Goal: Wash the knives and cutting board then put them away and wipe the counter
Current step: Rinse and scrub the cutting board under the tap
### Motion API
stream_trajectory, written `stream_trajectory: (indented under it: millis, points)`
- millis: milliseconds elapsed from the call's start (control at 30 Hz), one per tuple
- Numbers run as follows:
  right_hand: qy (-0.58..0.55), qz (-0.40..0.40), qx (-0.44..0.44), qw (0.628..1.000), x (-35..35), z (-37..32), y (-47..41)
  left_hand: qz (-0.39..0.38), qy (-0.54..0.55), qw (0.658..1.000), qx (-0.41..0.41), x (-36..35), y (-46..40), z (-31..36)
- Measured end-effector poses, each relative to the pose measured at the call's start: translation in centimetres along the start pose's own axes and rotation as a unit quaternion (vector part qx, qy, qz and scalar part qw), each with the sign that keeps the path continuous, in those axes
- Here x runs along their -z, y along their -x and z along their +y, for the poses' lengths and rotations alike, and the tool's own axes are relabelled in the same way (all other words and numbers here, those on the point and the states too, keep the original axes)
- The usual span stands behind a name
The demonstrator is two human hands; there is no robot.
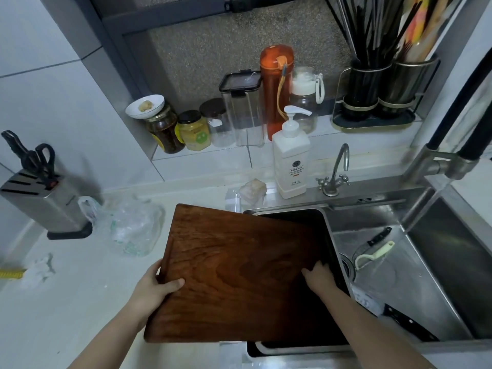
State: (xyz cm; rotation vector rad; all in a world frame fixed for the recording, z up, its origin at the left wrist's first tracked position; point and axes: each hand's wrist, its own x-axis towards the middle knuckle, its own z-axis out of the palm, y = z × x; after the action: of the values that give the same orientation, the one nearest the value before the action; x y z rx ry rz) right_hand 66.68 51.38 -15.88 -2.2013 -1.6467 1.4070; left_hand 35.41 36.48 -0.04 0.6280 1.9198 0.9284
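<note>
While the left hand [155,284] grips the big brown wooden cutting board [239,272] by its edge, the right hand [320,279] holds the other side, fingers curled, beside the shiny steel sink [426,262].

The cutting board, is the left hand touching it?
Touching. The head view shows the left hand gripping the wooden cutting board at its left edge, with the thumb lying on the top face.

The kitchen is dimly and evenly lit, with a cool grey cast. Soft shadows fall right of the knife block [44,203] and under the cutting board [239,275]. The steel sink [439,275] shows dull glare. Wide-angle distortion bends the edges, and the large faucet [436,163] is blurred.
</note>
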Motion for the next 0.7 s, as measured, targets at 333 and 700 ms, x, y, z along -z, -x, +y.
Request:
stream_trajectory:
  millis: [333,700]
  points:
    - [0.0,-0.009,0.053,0.999,0.3,1.6,0.3,0.051,-0.042,0.998,-0.012,-1.2,0.5,0.1]
    - [-0.04,-0.061,0.069,0.995,0.7,0.6,4.1,0.091,-0.1,0.991,-0.005,-1.0,0.6,-0.4]
